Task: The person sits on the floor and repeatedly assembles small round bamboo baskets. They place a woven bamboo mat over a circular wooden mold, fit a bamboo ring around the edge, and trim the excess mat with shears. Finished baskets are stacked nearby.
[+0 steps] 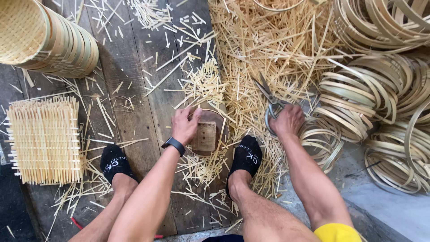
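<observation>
My left hand point(184, 123), with a black watch on the wrist, grips the rim of a small round wooden block point(208, 134) with a thin bamboo ring around it, on the plank floor between my feet. My right hand point(289, 120) rests on the handles of large metal shears point(268, 96) lying among bamboo offcuts, blades pointing up and to the left. Both feet wear black socks.
A stack of woven bamboo baskets point(49, 38) lies at the top left. A pile of square woven mats point(44, 140) sits at the left. Many bamboo hoops point(380, 89) are heaped at the right. Bamboo trimmings point(264, 45) litter the floor.
</observation>
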